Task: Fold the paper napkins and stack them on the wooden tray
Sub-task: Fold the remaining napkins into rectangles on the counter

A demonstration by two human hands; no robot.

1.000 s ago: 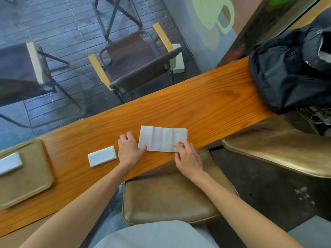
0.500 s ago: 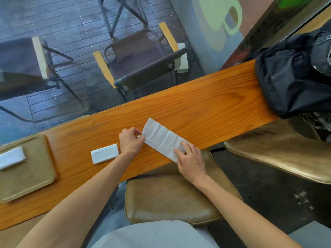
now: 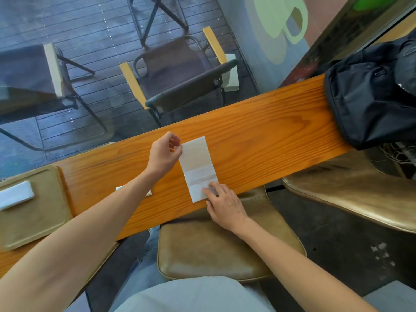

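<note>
A white paper napkin [image 3: 198, 167], folded into a long strip, lies on the wooden counter [image 3: 258, 136] and points away from me. My left hand [image 3: 164, 154] pinches its far left corner, which looks slightly lifted. My right hand [image 3: 222, 203] presses fingertips on the near end. A small folded napkin [image 3: 148, 193] lies on the counter, mostly hidden under my left forearm. At the far left sits the wooden tray [image 3: 38, 219] with one folded napkin [image 3: 15, 195] on it.
A black backpack [image 3: 371, 95] rests on the counter's right end. Padded stools [image 3: 216, 246] stand below the counter's near edge. Behind the counter is a window, with chairs and decking outside.
The napkin has turned from lying across the counter to pointing away from me. My left hand moved up and away with its corner; my right hand stayed on the near end.
</note>
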